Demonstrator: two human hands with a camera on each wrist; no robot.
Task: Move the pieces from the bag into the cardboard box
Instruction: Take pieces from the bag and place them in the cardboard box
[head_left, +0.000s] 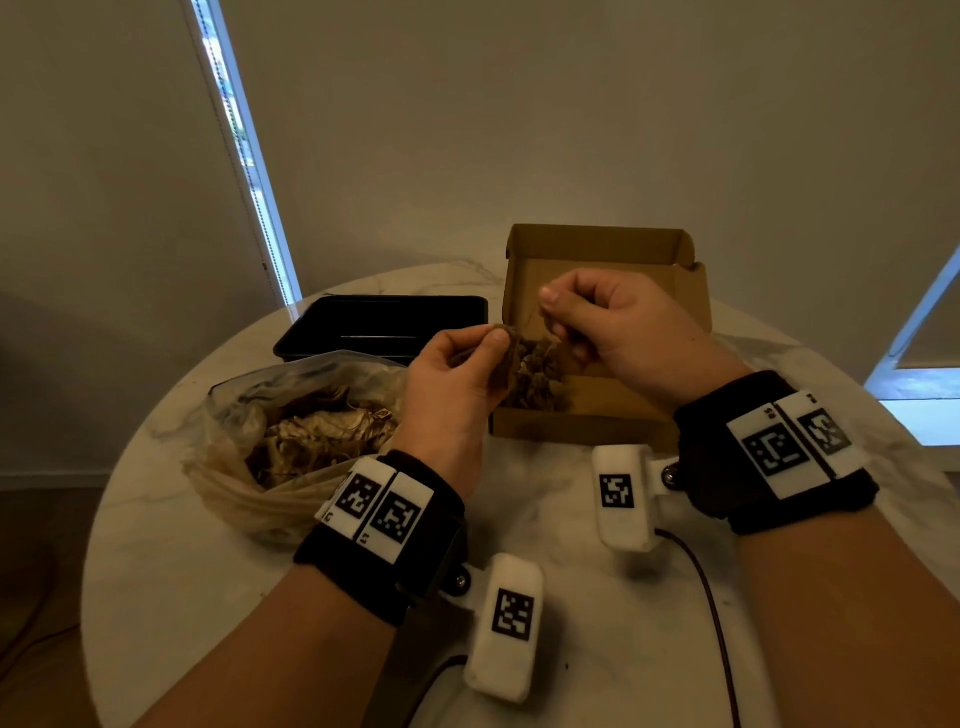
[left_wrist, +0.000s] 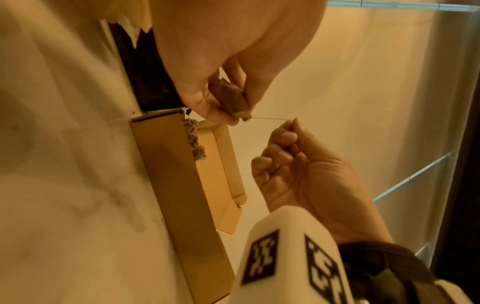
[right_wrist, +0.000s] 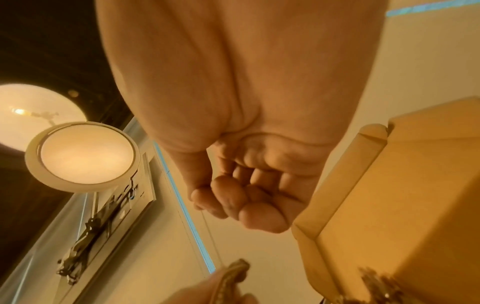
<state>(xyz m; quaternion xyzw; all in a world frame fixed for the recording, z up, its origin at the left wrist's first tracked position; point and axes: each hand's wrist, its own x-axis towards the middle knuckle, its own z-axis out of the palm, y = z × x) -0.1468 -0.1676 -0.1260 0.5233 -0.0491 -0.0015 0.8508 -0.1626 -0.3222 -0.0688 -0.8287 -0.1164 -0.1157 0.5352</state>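
Above the open cardboard box (head_left: 571, 423), my left hand (head_left: 496, 340) pinches a brown dried piece (head_left: 511, 356) between thumb and fingers. My right hand (head_left: 553, 309) pinches a thin thread (left_wrist: 270, 118) that runs from that piece (left_wrist: 233, 98). The left hand (left_wrist: 223, 109) and right hand (left_wrist: 288, 131) are a short gap apart. A small pile of brown pieces (head_left: 540, 382) lies in the box's near left corner. The clear plastic bag (head_left: 291, 410), open and holding several pale dried pieces, lies left of the box. The right wrist view shows my curled fingers (right_wrist: 233, 201) beside the box wall (right_wrist: 389, 185).
A black plastic tray (head_left: 384, 317) stands behind the bag, touching the box's left side. Everything rests on a round white marble table (head_left: 545, 519). Black cables (head_left: 717, 623) trail from the wrist cameras across the near table. A wall and window strips lie beyond.
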